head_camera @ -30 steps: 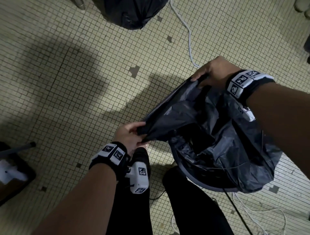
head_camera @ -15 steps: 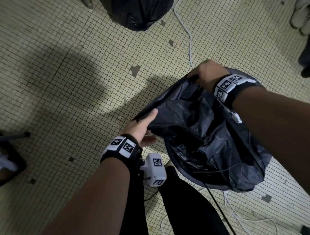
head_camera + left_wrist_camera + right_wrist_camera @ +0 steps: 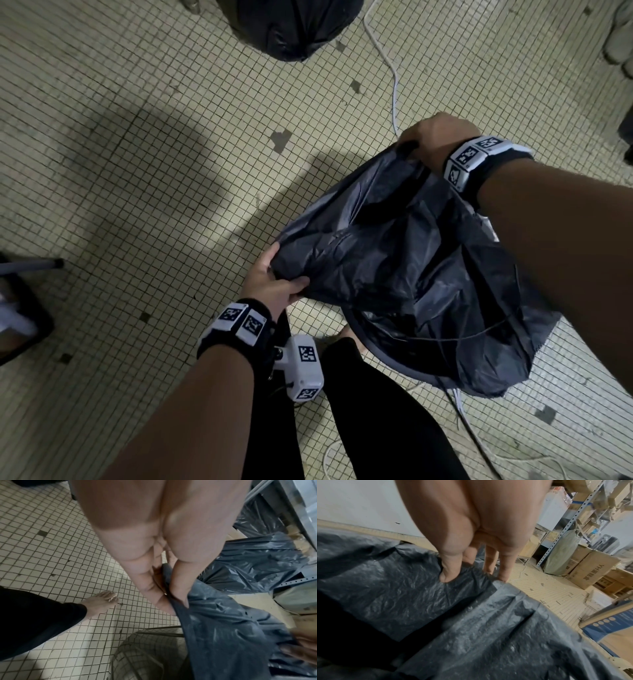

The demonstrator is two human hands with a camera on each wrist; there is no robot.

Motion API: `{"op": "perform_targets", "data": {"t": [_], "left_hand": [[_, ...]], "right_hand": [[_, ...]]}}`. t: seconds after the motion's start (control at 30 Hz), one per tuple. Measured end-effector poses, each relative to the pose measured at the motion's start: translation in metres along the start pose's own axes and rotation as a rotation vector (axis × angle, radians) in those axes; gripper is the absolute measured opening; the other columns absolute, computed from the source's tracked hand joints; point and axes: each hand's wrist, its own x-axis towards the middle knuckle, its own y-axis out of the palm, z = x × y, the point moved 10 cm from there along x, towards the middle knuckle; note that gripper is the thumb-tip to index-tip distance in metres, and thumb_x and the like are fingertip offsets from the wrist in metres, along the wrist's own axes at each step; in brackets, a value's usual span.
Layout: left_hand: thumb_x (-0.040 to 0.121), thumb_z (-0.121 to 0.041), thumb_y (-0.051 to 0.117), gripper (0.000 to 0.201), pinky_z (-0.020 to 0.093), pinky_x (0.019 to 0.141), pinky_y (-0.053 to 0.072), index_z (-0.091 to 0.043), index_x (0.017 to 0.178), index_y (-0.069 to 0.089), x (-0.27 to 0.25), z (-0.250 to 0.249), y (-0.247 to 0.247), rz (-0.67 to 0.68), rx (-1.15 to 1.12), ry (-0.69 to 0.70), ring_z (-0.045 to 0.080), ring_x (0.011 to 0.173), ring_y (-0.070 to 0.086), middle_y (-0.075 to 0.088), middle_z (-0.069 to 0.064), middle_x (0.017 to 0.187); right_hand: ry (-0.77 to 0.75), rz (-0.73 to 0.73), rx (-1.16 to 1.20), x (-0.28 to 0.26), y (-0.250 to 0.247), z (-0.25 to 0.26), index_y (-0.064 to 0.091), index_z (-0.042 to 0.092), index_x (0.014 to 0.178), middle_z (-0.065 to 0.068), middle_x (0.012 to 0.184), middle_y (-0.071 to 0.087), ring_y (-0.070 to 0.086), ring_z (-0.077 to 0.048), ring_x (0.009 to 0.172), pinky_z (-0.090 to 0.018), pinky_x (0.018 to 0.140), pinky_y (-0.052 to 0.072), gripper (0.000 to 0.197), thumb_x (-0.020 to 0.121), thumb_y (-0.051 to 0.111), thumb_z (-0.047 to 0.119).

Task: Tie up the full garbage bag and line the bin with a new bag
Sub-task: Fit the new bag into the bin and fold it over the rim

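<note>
A new black garbage bag (image 3: 404, 274) hangs loosely crumpled over the round mesh bin (image 3: 368, 349), its mouth stretched between my hands. My left hand (image 3: 274, 284) grips the near-left edge of the bag; in the left wrist view the left hand (image 3: 175, 601) pinches that edge between thumb and fingers, above the mesh bin (image 3: 140, 655). My right hand (image 3: 435, 144) holds the far edge, and in the right wrist view the right hand (image 3: 471, 577) has its thumb and fingers curled over the bag's edge (image 3: 471, 615). The full black bag (image 3: 294, 27) sits on the floor further away.
The floor is small cream tiles. A white cable (image 3: 394, 75) runs past the far side of the bin, and more cables (image 3: 479, 442) lie near my legs. A dark object (image 3: 20, 308) stands at the left. Shelving with cardboard boxes (image 3: 590, 566) lines the room.
My left hand let its fingers run straight along the bag's edge, then took a fresh grip on it lower down. My right hand kept its hold on the far edge, shifting slightly.
</note>
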Motion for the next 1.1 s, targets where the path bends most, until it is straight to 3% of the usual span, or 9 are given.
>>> {"op": "perform_targets", "data": {"t": [0.07,0.17,0.3,0.5,0.6,0.8,0.9,0.97,1.1], "left_hand": [[0.071,0.017,0.077,0.095,0.035,0.075,0.060,-0.026,0.148,0.044,0.001,-0.004,0.002,-0.007,0.000,0.049,0.019,0.107,0.068,0.065,0.005,0.129],[0.071,0.017,0.078,0.090,0.027,0.069,0.059,-0.026,0.144,0.048,0.004,-0.011,0.003,-0.079,0.011,0.124,0.009,0.097,0.069,0.065,0.002,0.126],[0.071,0.015,0.079,0.099,0.021,0.060,0.057,-0.029,0.150,0.038,0.008,-0.017,0.008,-0.058,0.035,0.122,0.009,0.098,0.066,0.064,0.007,0.129],[0.074,0.010,0.079,0.104,0.027,0.074,0.061,-0.036,0.153,0.030,0.001,-0.025,0.008,0.033,0.195,0.183,0.014,0.105,0.071,0.076,-0.004,0.111],[0.078,0.010,0.076,0.093,0.041,0.090,0.059,-0.037,0.149,0.039,-0.003,-0.026,0.005,0.060,0.277,0.178,0.015,0.104,0.072,0.077,0.001,0.104],[0.080,-0.009,0.082,0.077,0.040,0.081,0.062,-0.034,0.143,0.045,-0.003,-0.040,-0.021,-0.116,0.395,0.168,0.016,0.094,0.072,0.072,0.003,0.107],[0.088,-0.026,0.076,0.047,0.028,0.062,0.061,-0.018,0.131,0.057,-0.004,-0.046,-0.005,-0.108,0.239,0.138,0.017,0.085,0.073,0.068,0.004,0.109],[0.081,-0.039,0.082,0.041,0.031,0.064,0.061,-0.015,0.110,0.067,-0.006,-0.040,0.012,-0.036,0.117,0.089,0.018,0.080,0.075,0.075,0.004,0.101],[0.063,-0.011,0.093,0.037,0.030,0.064,0.060,-0.014,0.093,0.072,-0.005,-0.021,0.025,0.036,0.117,0.000,0.017,0.078,0.076,0.079,0.002,0.091]], "right_hand": [[-0.007,-0.017,-0.047,-0.001,-0.003,0.004,0.064,0.033,0.126,-0.012,0.112,0.063,0.059,-0.036,0.106,-0.049,0.093,0.053,0.030,0.097,0.060,0.026],[-0.265,0.022,0.017,-0.013,0.002,0.039,0.055,0.035,0.135,-0.008,0.133,0.055,0.048,-0.031,0.127,-0.047,0.107,0.043,0.051,0.088,0.072,0.026],[-0.567,0.093,-0.099,-0.028,0.016,0.091,0.057,0.028,0.134,-0.001,0.128,0.059,0.049,-0.025,0.126,-0.048,0.099,0.049,0.044,0.092,0.067,0.034],[-0.467,0.109,-0.131,-0.014,0.013,0.085,0.059,0.026,0.136,-0.006,0.124,0.066,0.061,-0.029,0.115,-0.047,0.092,0.055,0.039,0.099,0.057,0.035],[-0.383,0.058,-0.108,-0.001,0.003,0.067,0.065,0.020,0.125,-0.013,0.114,0.069,0.064,-0.033,0.105,-0.048,0.086,0.056,0.029,0.100,0.056,0.031],[-0.210,-0.029,-0.017,0.010,-0.012,0.024,0.067,0.019,0.097,-0.013,0.086,0.065,0.061,-0.032,0.081,-0.047,0.071,0.057,0.011,0.095,0.060,0.027],[-0.231,-0.076,0.005,0.008,-0.010,0.027,0.062,0.021,0.110,-0.011,0.102,0.065,0.060,-0.034,0.095,-0.049,0.079,0.055,0.017,0.093,0.060,0.022],[-0.370,-0.059,0.004,0.003,-0.001,0.044,0.055,0.024,0.124,-0.008,0.118,0.061,0.054,-0.033,0.114,-0.050,0.090,0.052,0.038,0.089,0.068,0.027],[-0.507,-0.050,-0.029,-0.002,0.007,0.063,0.052,0.024,0.135,-0.007,0.128,0.058,0.051,-0.032,0.122,-0.050,0.093,0.052,0.046,0.091,0.064,0.019]]}}
